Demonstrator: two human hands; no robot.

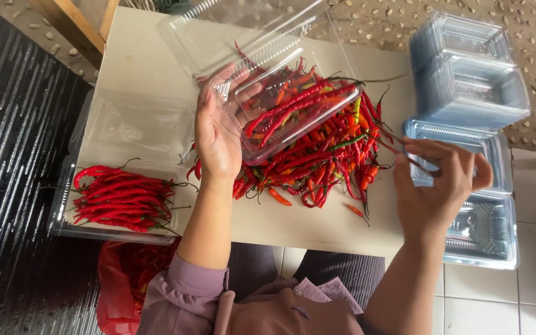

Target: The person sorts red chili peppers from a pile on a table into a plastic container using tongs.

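Gripping the light, flimsy clamshell (280, 105) by its near rim at upper centre, the left hand (217, 133) clamps it; right hand (435, 180) fingers pinch a chili stem (398, 149).

You wear a dusty mauve shirt with a collar, its sleeves pushed up above the elbows so both forearms are bare. Your left hand (217, 139) and right hand (437, 183) are bare, without gloves. Dark grey striped trousers cover your knees.
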